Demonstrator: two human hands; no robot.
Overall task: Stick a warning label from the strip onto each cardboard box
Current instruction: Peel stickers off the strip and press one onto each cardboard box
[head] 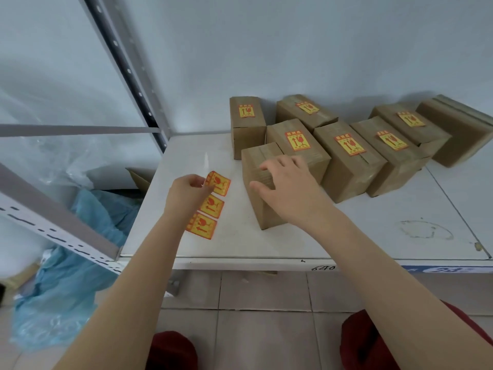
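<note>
A strip of three yellow-and-red warning labels lies on the white shelf left of the boxes. My left hand pinches the top label of the strip, its far edge lifted. My right hand rests flat on the top of the nearest cardboard box, which shows no label. Behind it stand several cardboard boxes with labels on top, among them one right behind my right hand and one upright at the back left. The box at the far right shows no label.
A grey slotted metal upright of the rack rises left of the shelf. Blue and clear plastic bags lie on the floor at the left. The wall stands close behind the boxes. Tiled floor and my red-clad knees are below the shelf edge.
</note>
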